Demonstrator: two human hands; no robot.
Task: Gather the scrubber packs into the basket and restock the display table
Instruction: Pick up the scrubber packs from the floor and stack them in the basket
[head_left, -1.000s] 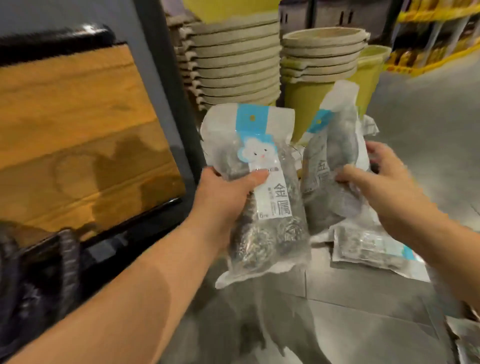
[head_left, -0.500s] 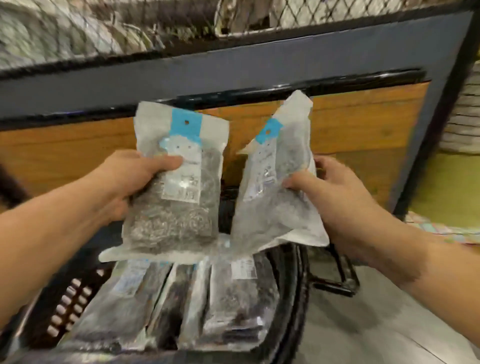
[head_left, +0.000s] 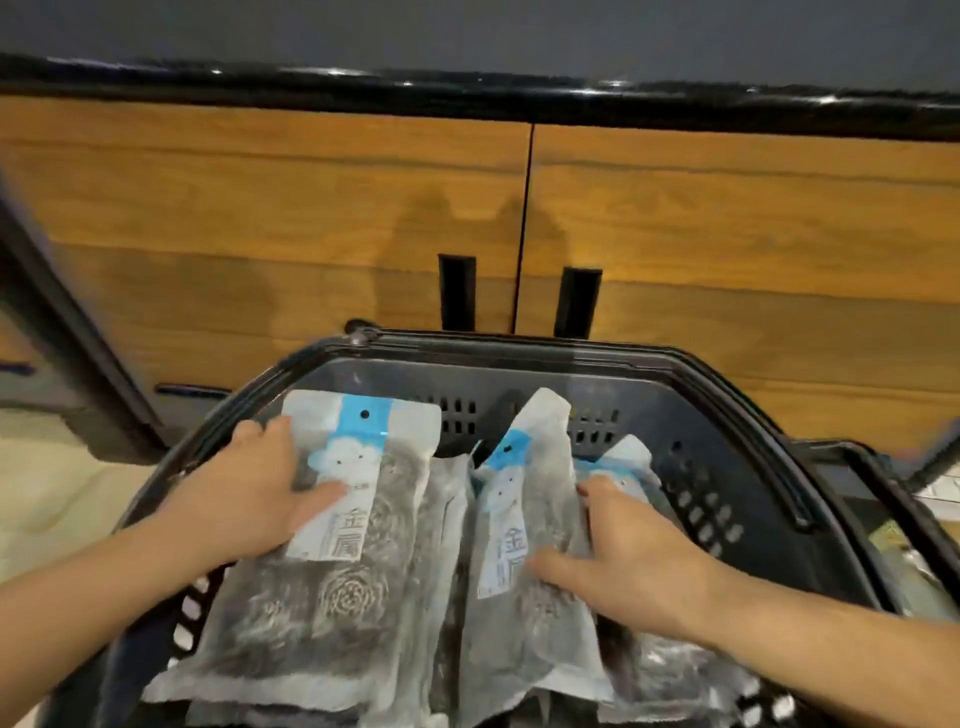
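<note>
In the one black basket (head_left: 701, 499) I count three blue-topped packs over blurred others: my left hand (head_left: 249, 499) pinches the left pack (head_left: 363, 545), my right hand (head_left: 639, 566) grips the right pack (head_left: 524, 613), the third pack (head_left: 631, 457) lies just beside it, and two wooden doors (head_left: 260, 208) stand behind.

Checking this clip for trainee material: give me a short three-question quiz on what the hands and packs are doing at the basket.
1. True or false: the left hand holds nothing.
2. What does the right hand grip? A) a cupboard handle B) a scrubber pack C) a bottle
3. Fill in: both held packs lie over other packs inside the black ____.

Key: 1 false, it grips the left pack, thumb on its label. 2 B. 3 basket.
</note>
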